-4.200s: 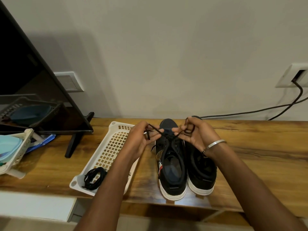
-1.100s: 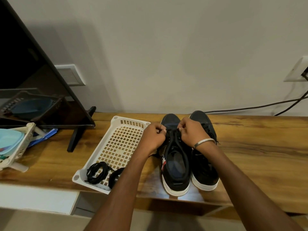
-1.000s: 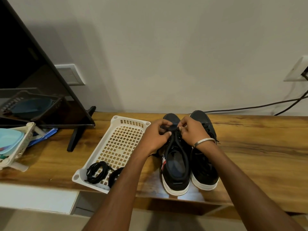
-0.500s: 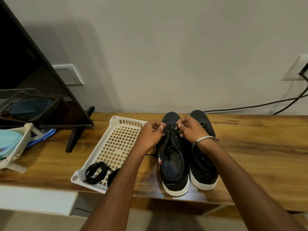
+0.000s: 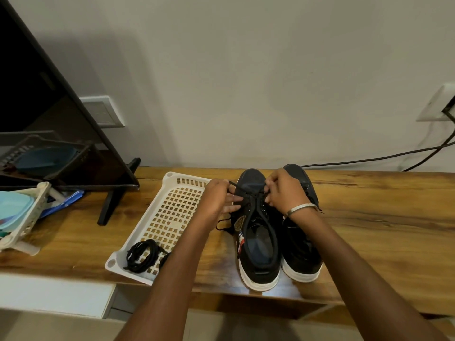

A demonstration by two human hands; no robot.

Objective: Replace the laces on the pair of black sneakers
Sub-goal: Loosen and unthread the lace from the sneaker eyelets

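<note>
The lacing of the left black sneaker [image 5: 258,244] is the step in hand: it stands on the wooden tabletop [image 5: 374,217], touching the right black sneaker [image 5: 301,249], both heels toward the person. Over its toe end the left hand [image 5: 216,203] pinches one end of the black lace [image 5: 251,193] between curled fingers, and the right hand [image 5: 283,190], a metal bangle [image 5: 301,208] on its wrist, pinches the other end, so that the lace runs taut across the lowest eyelets. Whether this is a fresh lace going in or an old one coming out cannot be told. Judging by the open throat of the shoe, most of the eyelets are not yet threaded, so the next move likely calls for evening the two ends, then crossing them and feeding each tip through the next eyelet up. Just left of that sneaker lies a white perforated plastic tray [image 5: 172,193] with bundled black laces [image 5: 142,254] at its near end. Farther left stand a dark screen [image 5: 49,119] on its foot and a pale rack with a light blue container [image 5: 12,210]. Behind the sneakers rises a plain wall, with a black cable [image 5: 369,158] running to a socket [image 5: 438,104] at the right.
</note>
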